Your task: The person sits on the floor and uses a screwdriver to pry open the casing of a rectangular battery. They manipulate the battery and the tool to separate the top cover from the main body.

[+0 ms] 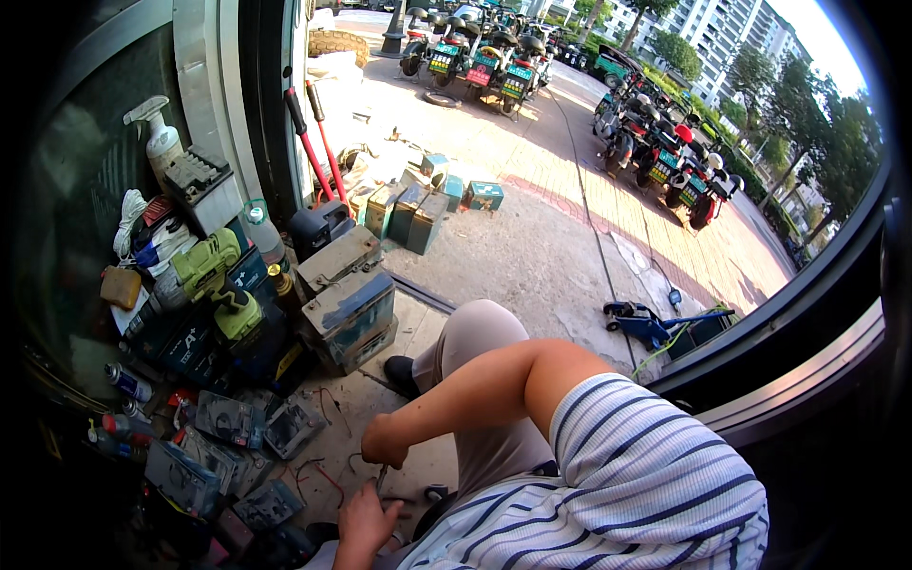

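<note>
My right hand point(383, 443) reaches across from the right, its fingers curled closed. Just below it my left hand point(367, 519) is half closed, fingers bent. A thin dark piece point(382, 477) shows in the small gap between the two hands. It is too small to name, and what lies inside each grip is hidden. Loose red wires point(329, 483) lie on the floor to the left of my hands. Several dusty battery packs lie beyond the wires, among them a grey one point(294, 427) and a flat one point(268, 504).
Large dusty batteries point(348, 318) stand stacked ahead. A green cordless drill point(237, 313), a spray bottle point(161, 138) and cans point(128, 382) crowd the left. Red-handled cutters point(318, 142) lean on the door frame. Outside are more batteries point(418, 223), a blue jack point(646, 326) and parked scooters point(665, 161).
</note>
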`<state>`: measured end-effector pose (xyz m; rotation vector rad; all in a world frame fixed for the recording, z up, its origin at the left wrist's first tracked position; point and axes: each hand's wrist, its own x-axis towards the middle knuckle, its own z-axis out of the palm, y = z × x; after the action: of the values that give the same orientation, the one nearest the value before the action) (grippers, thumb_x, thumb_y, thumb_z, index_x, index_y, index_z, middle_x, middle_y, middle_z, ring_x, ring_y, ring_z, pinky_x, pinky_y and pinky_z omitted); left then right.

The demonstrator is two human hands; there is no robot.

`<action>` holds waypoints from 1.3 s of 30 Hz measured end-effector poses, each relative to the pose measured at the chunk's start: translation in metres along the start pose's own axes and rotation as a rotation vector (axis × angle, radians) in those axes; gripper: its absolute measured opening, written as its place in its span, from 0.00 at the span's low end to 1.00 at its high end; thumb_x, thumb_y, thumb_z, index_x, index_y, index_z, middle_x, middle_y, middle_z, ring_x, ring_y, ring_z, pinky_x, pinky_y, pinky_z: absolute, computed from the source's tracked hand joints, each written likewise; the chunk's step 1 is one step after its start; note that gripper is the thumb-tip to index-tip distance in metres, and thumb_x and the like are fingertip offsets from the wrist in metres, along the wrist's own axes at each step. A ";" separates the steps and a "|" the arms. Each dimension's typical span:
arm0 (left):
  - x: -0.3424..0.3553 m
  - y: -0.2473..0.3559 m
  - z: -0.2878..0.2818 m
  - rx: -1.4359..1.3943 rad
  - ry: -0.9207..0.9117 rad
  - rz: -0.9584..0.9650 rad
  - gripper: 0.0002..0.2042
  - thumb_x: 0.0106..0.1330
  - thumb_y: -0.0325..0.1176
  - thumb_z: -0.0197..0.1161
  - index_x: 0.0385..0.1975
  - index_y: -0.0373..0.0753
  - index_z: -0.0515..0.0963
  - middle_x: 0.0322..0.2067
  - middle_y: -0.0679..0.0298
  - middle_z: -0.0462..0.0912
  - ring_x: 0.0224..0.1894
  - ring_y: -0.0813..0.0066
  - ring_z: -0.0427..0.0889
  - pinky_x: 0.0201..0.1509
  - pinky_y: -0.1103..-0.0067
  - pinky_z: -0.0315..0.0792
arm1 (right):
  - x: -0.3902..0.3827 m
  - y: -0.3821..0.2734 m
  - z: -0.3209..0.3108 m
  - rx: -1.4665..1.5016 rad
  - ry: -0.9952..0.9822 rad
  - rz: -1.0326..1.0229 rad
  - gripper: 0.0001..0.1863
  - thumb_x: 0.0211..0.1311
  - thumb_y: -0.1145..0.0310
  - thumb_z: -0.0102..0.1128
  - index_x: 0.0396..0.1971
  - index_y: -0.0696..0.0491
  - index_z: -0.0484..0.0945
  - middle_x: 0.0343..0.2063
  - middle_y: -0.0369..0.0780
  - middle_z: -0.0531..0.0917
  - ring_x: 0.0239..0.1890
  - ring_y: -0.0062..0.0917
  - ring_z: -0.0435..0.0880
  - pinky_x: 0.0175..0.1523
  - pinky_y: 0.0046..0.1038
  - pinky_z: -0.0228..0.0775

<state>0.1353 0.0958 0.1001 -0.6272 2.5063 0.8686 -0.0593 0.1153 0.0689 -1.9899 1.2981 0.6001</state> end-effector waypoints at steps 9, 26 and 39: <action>-0.003 0.006 -0.002 -0.006 -0.081 -0.024 0.27 0.56 0.46 0.64 0.50 0.36 0.69 0.37 0.47 0.82 0.41 0.49 0.81 0.45 0.62 0.74 | -0.001 0.000 -0.001 0.006 0.022 -0.007 0.18 0.42 0.61 0.67 0.35 0.51 0.81 0.33 0.43 0.84 0.37 0.42 0.83 0.40 0.41 0.75; -0.001 0.010 -0.009 -0.024 -0.066 -0.078 0.24 0.57 0.46 0.63 0.46 0.35 0.71 0.33 0.46 0.82 0.38 0.47 0.81 0.43 0.61 0.73 | -0.011 -0.007 -0.004 0.004 0.017 -0.027 0.15 0.47 0.60 0.66 0.35 0.51 0.81 0.32 0.43 0.84 0.39 0.41 0.82 0.41 0.40 0.74; -0.004 0.008 -0.009 -0.053 -0.015 -0.088 0.22 0.56 0.46 0.64 0.42 0.35 0.73 0.32 0.47 0.82 0.38 0.47 0.81 0.43 0.61 0.74 | -0.012 -0.010 -0.007 -0.008 -0.030 -0.004 0.14 0.48 0.59 0.63 0.34 0.51 0.82 0.31 0.43 0.84 0.38 0.40 0.82 0.41 0.40 0.74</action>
<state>0.1319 0.0970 0.1119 -0.7398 2.4292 0.9062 -0.0545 0.1200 0.0852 -1.9819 1.2750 0.6319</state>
